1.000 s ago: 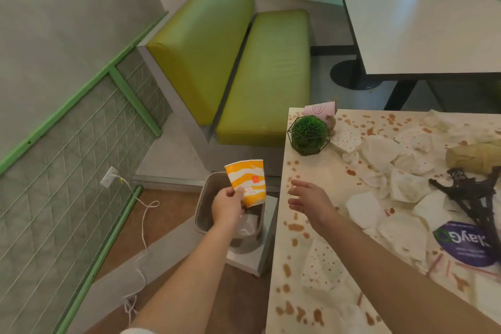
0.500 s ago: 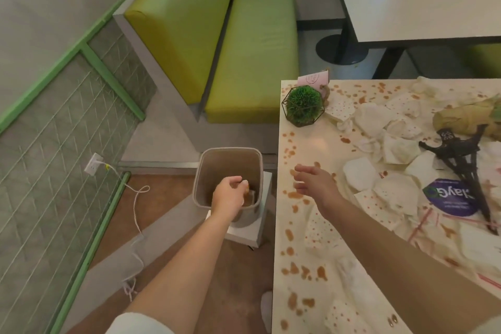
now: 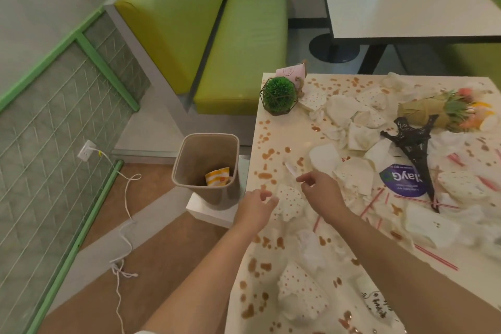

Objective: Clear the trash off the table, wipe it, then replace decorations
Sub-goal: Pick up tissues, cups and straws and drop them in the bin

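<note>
Trash clearing is under way and at an early stage. One yellow-striped paper cup point(image 3: 217, 177) lies inside the bin point(image 3: 189, 171), which stands on the floor just beside the table point(image 3: 271, 127) at its left edge. No other trash is visible in the bin.

The left hand point(image 3: 256, 205) is over the table's left edge, fingers loosely apart, holding nothing; its fingertips are at or touching a dotted crumpled napkin point(image 3: 288, 202). The right hand point(image 3: 321, 192) is just beside it over the table, fingers parted and empty, near a small white wrapper point(image 3: 291, 169). Contact with the wrapper cannot be confirmed.

Remaining trash is extensive: many crumpled napkins across the middle and right of the table, red-striped straws point(image 3: 436, 256) and a purple round sticker point(image 3: 404, 179). Brown spill marks cover most of the surface, so wiping has not begun.

Decorations remain on the table among the trash: a green ball plant point(image 3: 279, 95) in a wire frame at the far left corner, a pink card point(image 3: 291, 72) behind it, a black tower model point(image 3: 412, 141) lying on its side, and a wrapped bouquet point(image 3: 444, 111) lying flat. Judgement: roughly all clearing, the full wipe and the resetting of decorations are outstanding
</note>
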